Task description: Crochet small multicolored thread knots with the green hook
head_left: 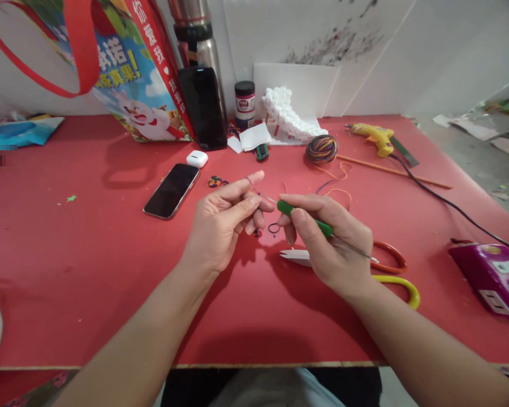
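Observation:
My left hand (227, 220) is closed in a pinch above the middle of the table. It grips thin thread (252, 185), which loops by the raised index finger. Held in my right hand (333, 240) is a crochet hook (285, 208) with a green handle; its thin metal tip reaches to the left fingertips, and a metal shaft sticks out behind. Below the right hand lie scissors (392, 257) with orange and yellow handles, partly covered by that hand. A small dark ring of thread (274, 228) is on the table between the hands. Fingers hide the exact stitch.
A multicoloured yarn ball (321, 148) trails loose strands behind my right hand. To the right are a wooden stick (398, 172), a yellow glue gun (375, 138) and a purple power socket (492, 280). Phones (172, 191), a white earphone case (197, 159) and a gift bag (148, 96) stand left.

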### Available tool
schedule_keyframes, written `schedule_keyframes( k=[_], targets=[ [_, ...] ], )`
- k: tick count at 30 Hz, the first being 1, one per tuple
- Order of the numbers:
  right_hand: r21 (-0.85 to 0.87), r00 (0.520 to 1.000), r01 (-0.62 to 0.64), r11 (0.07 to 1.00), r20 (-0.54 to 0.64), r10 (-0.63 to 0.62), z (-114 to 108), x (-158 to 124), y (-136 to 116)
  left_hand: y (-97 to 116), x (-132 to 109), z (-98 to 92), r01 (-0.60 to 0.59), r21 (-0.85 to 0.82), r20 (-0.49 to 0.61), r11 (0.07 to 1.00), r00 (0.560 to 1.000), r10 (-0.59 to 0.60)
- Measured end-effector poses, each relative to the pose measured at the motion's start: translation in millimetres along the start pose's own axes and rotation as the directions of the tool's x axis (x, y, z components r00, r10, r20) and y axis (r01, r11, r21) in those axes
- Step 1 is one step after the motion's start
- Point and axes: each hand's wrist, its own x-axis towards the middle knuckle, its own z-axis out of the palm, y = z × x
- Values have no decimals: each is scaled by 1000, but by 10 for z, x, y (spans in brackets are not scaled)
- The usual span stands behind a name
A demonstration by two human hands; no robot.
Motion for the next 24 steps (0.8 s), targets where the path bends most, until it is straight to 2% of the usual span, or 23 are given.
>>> schedule_keyframes(
  k=[5,10,14,20,24],
  targets=[
    [-201,994,109,974,35,-104,114,-62,12,-75,-39,84,43,-66,-116,997,992,-51],
    [-249,985,170,954,76,-156,153,-46,11,-76,-29,111,131,-154,-179,979,971,-158],
    [-225,976,208,952,119,-185,119,-28,62,-58,0,79,150,-155,-174,976,969,-177],
    [-49,993,101,994,65,-98,84,-70,153,6,30,10,119,-35,-123,992,985,-123],
    [-49,994,95,994,68,-91,65,-74,149,50,31,-17,131,-13,-122,991,984,-132]
  ],
)
